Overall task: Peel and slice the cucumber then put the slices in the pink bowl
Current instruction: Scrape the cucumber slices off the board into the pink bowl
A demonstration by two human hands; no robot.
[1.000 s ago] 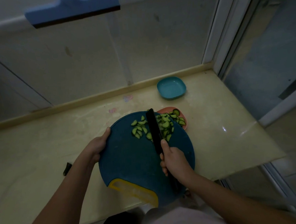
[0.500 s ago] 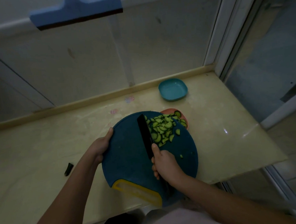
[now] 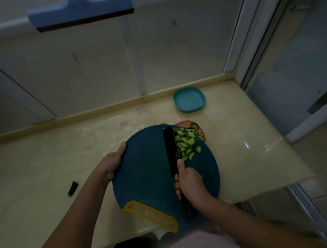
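A round dark blue cutting board [image 3: 146,172] with a yellow handle is lifted off the counter, and my left hand [image 3: 111,163] grips its left edge. My right hand [image 3: 189,183] grips a black knife [image 3: 171,150] whose blade lies flat on the board. A pile of green cucumber slices [image 3: 186,143] sits against the blade's right side at the board's far right edge. The pink bowl [image 3: 200,130] shows just past that edge, mostly hidden by the board, with a few slices in it.
A teal square bowl [image 3: 189,99] stands at the back right of the yellow counter [image 3: 46,169]. A small dark cucumber end [image 3: 72,188] lies on the counter to the left. A blue squeegee [image 3: 81,12] hangs on the wall above. The counter's right edge drops off.
The knife blade has swept to the right across the board, gathering the scattered slices into one pile at the edge over the pink bowl. My left hand still holds the board.
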